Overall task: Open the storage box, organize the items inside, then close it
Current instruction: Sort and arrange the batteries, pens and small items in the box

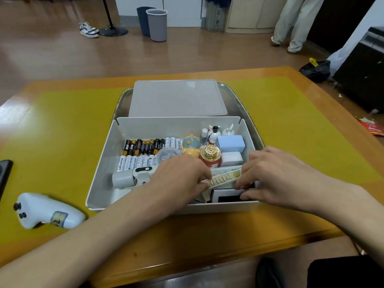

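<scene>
The white storage box (99,167) stands open on the table, its grey lid (176,98) lying flat behind it. Inside, black and white batteries (143,150) lie in rows at the left, small figurines (214,132) and pale blue cases (230,143) at the back right, and a red jar with a gold top (210,155) in the middle. My left hand (180,179) and my right hand (274,175) both reach into the front right corner and pinch the two ends of a flat patterned packet (223,179). A black and white device (226,197) lies under it.
A white game controller (46,210) lies on the yellow mat (62,121) at the front left. A dark object (5,173) sits at the left table edge. A metal tray (243,104) is under the box. A person's legs (291,23) and two bins (155,23) stand on the floor beyond.
</scene>
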